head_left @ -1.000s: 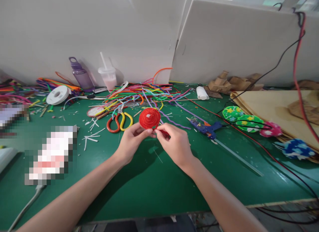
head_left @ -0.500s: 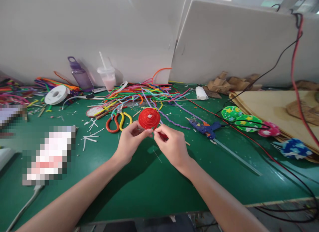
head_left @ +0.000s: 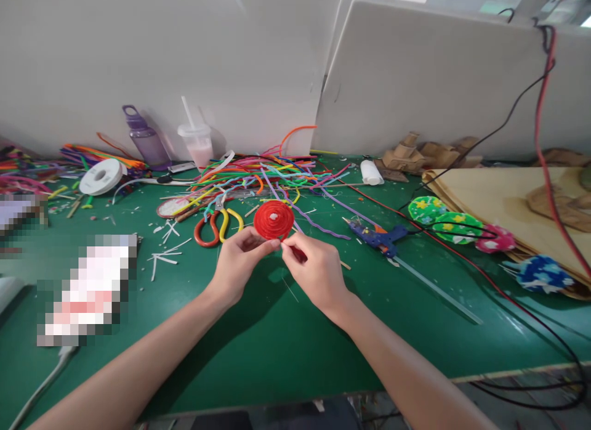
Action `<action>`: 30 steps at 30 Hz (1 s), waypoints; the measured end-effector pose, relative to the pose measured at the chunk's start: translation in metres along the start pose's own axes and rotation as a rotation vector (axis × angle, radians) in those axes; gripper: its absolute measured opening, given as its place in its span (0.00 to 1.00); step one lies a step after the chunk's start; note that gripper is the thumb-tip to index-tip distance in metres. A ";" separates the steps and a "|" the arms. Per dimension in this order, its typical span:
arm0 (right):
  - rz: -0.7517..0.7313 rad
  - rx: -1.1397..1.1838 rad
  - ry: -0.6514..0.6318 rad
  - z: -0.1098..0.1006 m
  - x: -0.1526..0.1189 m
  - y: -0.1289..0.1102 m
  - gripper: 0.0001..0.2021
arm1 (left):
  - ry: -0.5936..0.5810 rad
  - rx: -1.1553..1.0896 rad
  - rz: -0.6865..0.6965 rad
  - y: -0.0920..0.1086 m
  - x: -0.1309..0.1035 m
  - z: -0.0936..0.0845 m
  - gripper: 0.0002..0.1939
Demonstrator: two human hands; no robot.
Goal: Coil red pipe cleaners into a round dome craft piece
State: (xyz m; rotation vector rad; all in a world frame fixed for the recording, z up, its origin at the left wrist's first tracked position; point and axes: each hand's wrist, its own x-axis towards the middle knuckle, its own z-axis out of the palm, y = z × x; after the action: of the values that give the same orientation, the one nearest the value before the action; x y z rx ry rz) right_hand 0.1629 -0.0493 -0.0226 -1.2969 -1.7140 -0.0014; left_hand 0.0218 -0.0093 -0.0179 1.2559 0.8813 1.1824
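Note:
A round red pipe-cleaner coil point(head_left: 274, 219) with a small white spot at its centre is held up above the green table. My left hand point(head_left: 239, 257) is closed on its lower left edge, thumb in front. At the lower right rim, my right hand point(head_left: 314, 267) pinches with thumb and forefinger; its other fingers are curled in. What exactly lies between the right fingertips is too small to make out, but they touch the coil's edge. Just behind the left hand lie scissors point(head_left: 207, 231) with red and yellow handles.
Loose coloured pipe cleaners point(head_left: 258, 171) are heaped behind the coil. A blue glue gun point(head_left: 378, 236) with a long glue stick lies right, near decorated green ovals point(head_left: 457, 228). A purple bottle point(head_left: 148, 140), a lidded cup point(head_left: 196, 143) and a white spool point(head_left: 100, 177) stand at the back left.
The whole view has shifted slightly, so everything sits a little further left. Both hands keep their grip on the red coil, its face tipped slightly more toward me.

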 end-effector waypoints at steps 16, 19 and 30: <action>0.399 0.417 -0.122 -0.006 0.005 -0.011 0.10 | -0.072 -0.219 -0.061 -0.004 0.002 -0.003 0.13; 0.427 0.448 -0.136 -0.007 0.005 -0.012 0.10 | -0.114 -0.223 -0.051 -0.004 0.003 -0.003 0.15; 0.651 0.799 -0.187 -0.005 0.010 -0.006 0.09 | -0.067 0.060 0.103 0.000 0.002 -0.001 0.17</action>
State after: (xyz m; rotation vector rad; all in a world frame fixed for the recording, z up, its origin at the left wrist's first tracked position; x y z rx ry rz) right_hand 0.1619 -0.0468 -0.0105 -1.1729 -1.1474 1.0936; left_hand 0.0214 -0.0066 -0.0181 1.3958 0.8158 1.1951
